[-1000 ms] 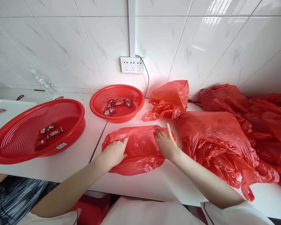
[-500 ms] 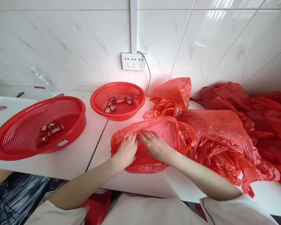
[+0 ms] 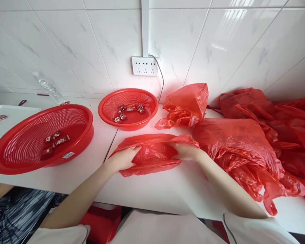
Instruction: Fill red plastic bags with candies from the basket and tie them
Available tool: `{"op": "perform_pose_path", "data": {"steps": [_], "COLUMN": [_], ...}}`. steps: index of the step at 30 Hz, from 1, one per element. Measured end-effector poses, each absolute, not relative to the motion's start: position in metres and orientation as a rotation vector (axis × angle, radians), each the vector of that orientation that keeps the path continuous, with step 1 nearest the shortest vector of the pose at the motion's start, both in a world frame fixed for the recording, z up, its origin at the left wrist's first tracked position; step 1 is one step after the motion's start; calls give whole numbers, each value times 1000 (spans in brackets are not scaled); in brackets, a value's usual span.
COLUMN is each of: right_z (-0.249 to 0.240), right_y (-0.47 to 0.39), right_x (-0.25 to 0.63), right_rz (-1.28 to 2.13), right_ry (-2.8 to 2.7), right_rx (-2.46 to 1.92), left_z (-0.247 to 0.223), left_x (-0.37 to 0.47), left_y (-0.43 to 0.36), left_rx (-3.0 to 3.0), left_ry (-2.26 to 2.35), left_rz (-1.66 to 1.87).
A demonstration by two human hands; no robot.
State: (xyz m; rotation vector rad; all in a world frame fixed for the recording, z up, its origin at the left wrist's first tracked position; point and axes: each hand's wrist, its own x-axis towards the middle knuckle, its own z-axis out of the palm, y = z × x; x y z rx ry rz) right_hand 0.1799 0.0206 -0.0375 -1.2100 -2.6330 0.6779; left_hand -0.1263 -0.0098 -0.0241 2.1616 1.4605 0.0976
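A red plastic bag (image 3: 155,137) lies on the white table in front of me, its wide mouth facing me. My left hand (image 3: 123,157) reaches into the left end of the mouth, with thumb and fingers apart. At the other end, my right hand (image 3: 184,150) is inside the opening, fingers spread and partly covered by the film. Both hands touch the bag's sides and hold the mouth stretched wide. I see only crumpled red film between them.
Behind the bag stands a red plastic basket (image 3: 109,113) with several wrapped sweets (image 3: 130,107). A larger red basket (image 3: 83,135) with sweets is at left, near a white tray (image 3: 20,110) and clear bottle (image 3: 51,88). More red bags (image 3: 234,135) pile up at right. Another person's clothing (image 3: 20,213) shows lower left.
My hands have moved apart from the middle of the bag to its two ends. The mouth is now pulled wide, and the bag has come away from the pile at right.
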Motion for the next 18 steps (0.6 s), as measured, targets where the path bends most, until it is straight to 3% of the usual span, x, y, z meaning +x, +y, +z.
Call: {"op": "perform_pose_path", "data": {"steps": [7, 14, 18], "right_z": [-12, -50, -71], "right_y": [11, 42, 51], "right_x": [154, 161, 173], "right_rz": [350, 466, 675], "right_ry": [-2535, -2756, -2678], "right_rx": [-796, -1198, -1374], "left_z": [9, -42, -53], "left_x": [-88, -125, -149], "left_y": [-32, 12, 37], "left_rx": [2757, 2263, 1861], "left_ry": [1259, 1227, 1101], "left_rz": [122, -18, 174]}}
